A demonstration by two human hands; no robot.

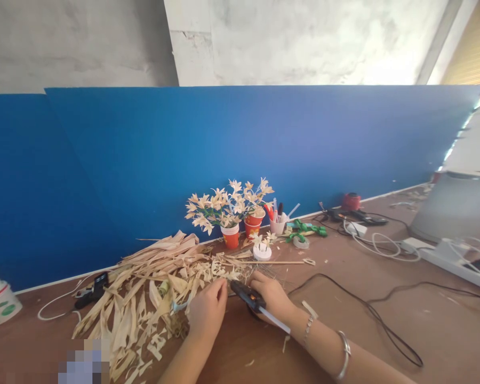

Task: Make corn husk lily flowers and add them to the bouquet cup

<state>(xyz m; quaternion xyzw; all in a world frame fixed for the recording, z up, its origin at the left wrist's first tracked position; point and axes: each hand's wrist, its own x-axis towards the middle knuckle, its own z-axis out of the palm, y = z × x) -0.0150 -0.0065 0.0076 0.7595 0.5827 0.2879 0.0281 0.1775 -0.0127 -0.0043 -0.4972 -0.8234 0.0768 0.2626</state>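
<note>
My right hand [272, 292] is wrapped around a black hot glue gun [247, 295], whose nozzle points left. A pale glue stick [278, 321] sticks out of its rear end. Close to the nozzle, my left hand [208, 309] is closed with its fingertips together; whatever lies in them is hidden or too small to name. Dried corn husks [134, 298] spread beside and beyond the left hand, with small cut scraps among them. Just past both hands, a round white holder [262, 252] carries a few pale husk flowers [258, 239].
Red paper cups [231, 237] hold bunches of husk flowers against the blue panel [232, 138]. A pen cup [278, 225] and green ribbon [304, 229] stand to their right. A black cord [368, 304] crosses the table toward a power strip [452, 261]. A white tub [0, 301] is far left.
</note>
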